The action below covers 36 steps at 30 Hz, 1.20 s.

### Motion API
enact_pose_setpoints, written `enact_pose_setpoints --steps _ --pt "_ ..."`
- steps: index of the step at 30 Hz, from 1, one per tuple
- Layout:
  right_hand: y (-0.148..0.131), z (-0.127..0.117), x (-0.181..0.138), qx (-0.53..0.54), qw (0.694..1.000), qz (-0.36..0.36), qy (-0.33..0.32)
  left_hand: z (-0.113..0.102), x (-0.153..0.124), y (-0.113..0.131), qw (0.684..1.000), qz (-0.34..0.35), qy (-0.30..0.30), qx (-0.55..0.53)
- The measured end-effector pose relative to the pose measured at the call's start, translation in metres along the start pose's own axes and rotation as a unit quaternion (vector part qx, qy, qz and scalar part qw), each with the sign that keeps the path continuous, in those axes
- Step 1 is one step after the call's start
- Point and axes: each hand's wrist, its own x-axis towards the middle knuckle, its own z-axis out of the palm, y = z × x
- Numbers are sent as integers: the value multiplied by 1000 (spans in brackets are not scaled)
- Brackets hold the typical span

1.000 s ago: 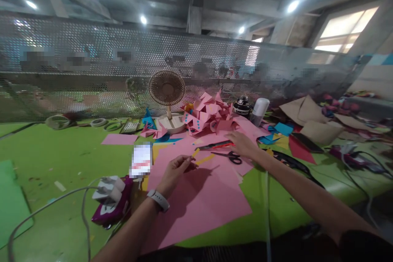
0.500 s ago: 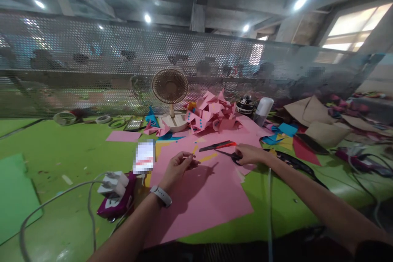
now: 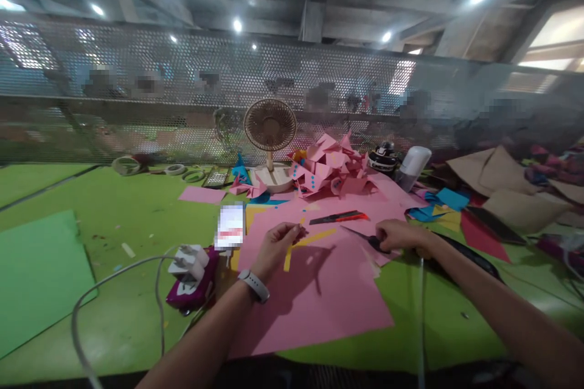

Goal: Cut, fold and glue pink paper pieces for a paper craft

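From my end: pink sheet point(image 3: 337, 310) lies mid-bench, reaching close to the near edge of the bench point(image 3: 128, 310). Purple power strip point(image 3: 205, 279) sits left of it. Left hand point(image 3: 280, 244) is over the sheet, fingertips drawn together by the yellow strips point(image 3: 319, 236); I can't tell if they hold one. Right hand point(image 3: 395, 237) has its fingers around the handles of the scissors point(image 3: 371, 240) at the sheet's right edge, blades pointing left. Cutter point(image 3: 337, 217) lies beyond the scissors. I see fan point(image 3: 270, 124) and pink pile point(image 3: 331, 167) toward the far edge
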Motion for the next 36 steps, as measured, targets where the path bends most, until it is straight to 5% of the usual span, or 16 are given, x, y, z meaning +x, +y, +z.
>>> enact_pose_setpoints --steps 5,11,16,20,26,31,36 --pt "6 -8 -14 122 992 -12 -32 -4 3 -3 999 13 19 33" --pt "-34 -3 -18 420 902 -83 -57 -2 5 -7 999 -29 6 -34" --pt "-75 15 -2 458 885 -82 -17 -1 5 -8 998 -37 37 -45" --pt "-79 23 7 498 863 -83 29 -3 9 -10 997 -49 40 -39" --pt "-67 26 5 534 838 -97 -60 -4 11 -12 998 -48 32 -29" --pt "-74 21 -3 569 816 -98 -31 2 8 -7 996 -81 -5 -43" --pt "-76 20 -5 560 818 -109 -72 13 5 -6 985 -112 -46 -120"
